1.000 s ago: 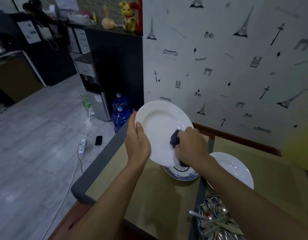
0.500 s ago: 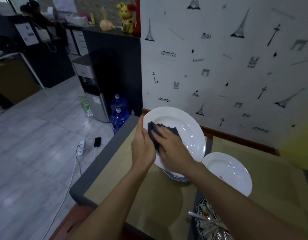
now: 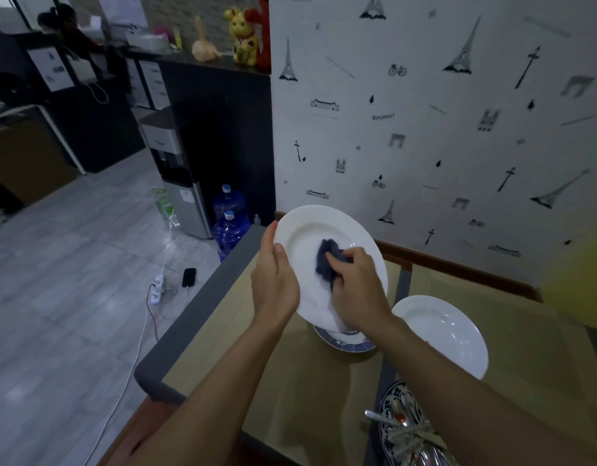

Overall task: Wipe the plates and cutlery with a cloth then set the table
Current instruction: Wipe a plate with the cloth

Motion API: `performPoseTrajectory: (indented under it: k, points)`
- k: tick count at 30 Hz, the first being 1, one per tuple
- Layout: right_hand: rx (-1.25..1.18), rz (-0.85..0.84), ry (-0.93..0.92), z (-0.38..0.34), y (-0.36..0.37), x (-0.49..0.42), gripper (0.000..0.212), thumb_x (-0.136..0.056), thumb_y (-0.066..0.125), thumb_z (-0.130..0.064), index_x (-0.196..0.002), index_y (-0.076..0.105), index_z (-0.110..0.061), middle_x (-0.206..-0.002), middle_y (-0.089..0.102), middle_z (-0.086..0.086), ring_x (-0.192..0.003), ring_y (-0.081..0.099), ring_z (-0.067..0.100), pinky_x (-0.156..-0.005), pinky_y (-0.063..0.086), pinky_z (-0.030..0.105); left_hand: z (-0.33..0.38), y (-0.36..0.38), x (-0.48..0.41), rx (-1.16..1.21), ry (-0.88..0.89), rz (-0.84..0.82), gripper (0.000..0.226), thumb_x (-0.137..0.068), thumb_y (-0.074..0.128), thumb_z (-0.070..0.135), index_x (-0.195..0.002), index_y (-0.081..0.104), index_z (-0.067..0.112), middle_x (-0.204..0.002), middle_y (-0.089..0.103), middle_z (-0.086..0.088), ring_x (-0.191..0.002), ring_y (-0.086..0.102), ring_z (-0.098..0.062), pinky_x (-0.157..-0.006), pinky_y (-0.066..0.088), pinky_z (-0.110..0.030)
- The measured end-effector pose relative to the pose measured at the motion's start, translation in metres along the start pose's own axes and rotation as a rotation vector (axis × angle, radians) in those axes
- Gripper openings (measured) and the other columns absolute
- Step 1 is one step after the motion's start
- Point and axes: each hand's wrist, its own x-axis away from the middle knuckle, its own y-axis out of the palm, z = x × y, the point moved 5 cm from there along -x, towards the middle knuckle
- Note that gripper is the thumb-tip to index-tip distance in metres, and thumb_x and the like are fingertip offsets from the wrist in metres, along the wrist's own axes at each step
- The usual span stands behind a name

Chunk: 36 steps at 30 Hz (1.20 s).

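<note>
Since half a second back, the cloth (image 3: 325,260) has slid away from the left edge of the white plate (image 3: 307,230) and over to its middle, and the right hand (image 3: 355,290) went along with it. That hand's fingers are bunched around the dark blue cloth, pushing it against the plate's face. The left hand (image 3: 275,284) grips the left rim, thumb on the front, holding the white plate tilted up above the table (image 3: 290,381). The hands are close but not touching.

Right under the held plate there's a blue-patterned plate (image 3: 352,344) on the table, and just right of that a second white plate (image 3: 445,334). Nearer the camera sits another patterned plate (image 3: 390,400) with a pile of cutlery (image 3: 411,432) on it. Two blue water bottles (image 3: 229,227) stand on the floor past the table's far-left corner.
</note>
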Motion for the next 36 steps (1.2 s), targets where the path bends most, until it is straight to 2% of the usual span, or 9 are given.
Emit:
performPoseTrajectory:
  k: [4,7,12,19,23,26,30,33,36]
  points:
    - [0.252,-0.140,-0.392,-0.032,0.015,0.014,0.058,-0.101,0.054,-0.031,-0.155,0.041,-0.013,-0.138,0.047,0.010,-0.121,0.043,0.021,-0.108,0.039,0.025,-0.001,0.009,0.007,-0.005,0.022,-0.077,0.043,-0.110,0.029,0.025,-0.152,0.036,0.033,-0.135,0.047,0.016,-0.119,0.045,-0.001,-0.095,0.037,-0.014]
    - [0.500,-0.074,-0.216,-0.023,0.006,-0.011,0.077,-0.100,0.061,-0.029,-0.161,0.017,-0.014,-0.148,0.034,0.014,-0.133,0.035,0.030,-0.114,0.036,0.040,-0.005,0.011,0.015,0.007,0.005,-0.074,0.044,-0.110,0.029,0.026,-0.153,0.033,0.034,-0.146,0.045,0.014,-0.126,0.046,-0.005,-0.104,0.040,-0.022]
    - [0.746,0.039,0.119,-0.011,-0.017,-0.012,0.068,-0.100,0.056,-0.018,-0.156,0.018,-0.008,-0.149,0.030,0.018,-0.131,0.033,0.032,-0.108,0.034,0.037,0.008,-0.003,0.005,0.045,0.012,0.020,0.043,-0.109,0.030,0.025,-0.150,0.037,0.037,-0.132,0.047,0.019,-0.115,0.049,-0.004,-0.094,0.039,-0.021]
    - [0.014,0.139,0.097,-0.022,-0.009,-0.015,0.049,-0.104,0.054,-0.026,-0.149,0.036,-0.026,-0.136,0.039,-0.001,-0.120,0.044,0.012,-0.113,0.041,0.046,0.015,0.013,0.016,-0.024,0.078,-0.117,0.043,-0.110,0.030,0.024,-0.151,0.035,0.035,-0.128,0.046,0.022,-0.110,0.048,0.005,-0.085,0.036,-0.004]
    - [0.260,0.004,-0.345,-0.047,0.006,-0.011,0.067,-0.102,0.057,-0.037,-0.161,0.026,-0.029,-0.152,0.032,0.008,-0.136,0.034,0.024,-0.116,0.037,0.038,0.008,0.013,0.019,0.000,0.059,-0.130,0.041,-0.109,0.030,0.020,-0.148,0.040,0.032,-0.123,0.054,0.022,-0.107,0.053,0.014,-0.093,0.041,-0.007]
    - [0.366,0.107,-0.181,-0.035,-0.011,-0.024,0.069,-0.100,0.061,-0.023,-0.160,0.028,-0.021,-0.152,0.034,0.013,-0.139,0.033,0.033,-0.117,0.035,0.044,0.007,0.007,0.019,-0.029,0.050,-0.093,0.041,-0.109,0.031,0.021,-0.147,0.041,0.030,-0.128,0.053,0.016,-0.112,0.053,-0.002,-0.096,0.041,-0.019]
    - [0.583,0.110,0.132,-0.012,-0.019,-0.016,0.084,-0.094,0.069,-0.018,-0.159,0.016,-0.014,-0.153,0.025,0.015,-0.137,0.030,0.033,-0.116,0.035,0.041,0.014,-0.003,0.014,-0.046,0.056,-0.022,0.042,-0.109,0.030,0.023,-0.150,0.038,0.028,-0.123,0.048,0.018,-0.098,0.051,0.009,-0.078,0.033,-0.001]
    - [0.434,-0.032,0.069,-0.011,-0.003,0.000,0.075,-0.097,0.062,-0.013,-0.159,0.022,-0.024,-0.149,0.028,0.009,-0.134,0.032,0.032,-0.112,0.039,0.041,0.017,-0.003,0.012,-0.076,0.075,-0.031,0.041,-0.109,0.031,0.025,-0.149,0.040,0.029,-0.119,0.050,0.016,-0.098,0.051,0.003,-0.083,0.039,-0.012]
    - [0.259,-0.175,-0.243,-0.024,0.013,0.021,0.065,-0.096,0.059,-0.015,-0.156,0.038,-0.029,-0.143,0.038,0.005,-0.127,0.038,0.024,-0.107,0.042,0.037,0.011,-0.008,0.008,-0.064,0.062,-0.018,0.040,-0.109,0.031,0.024,-0.147,0.043,0.028,-0.124,0.053,0.013,-0.111,0.049,-0.004,-0.092,0.038,-0.022]
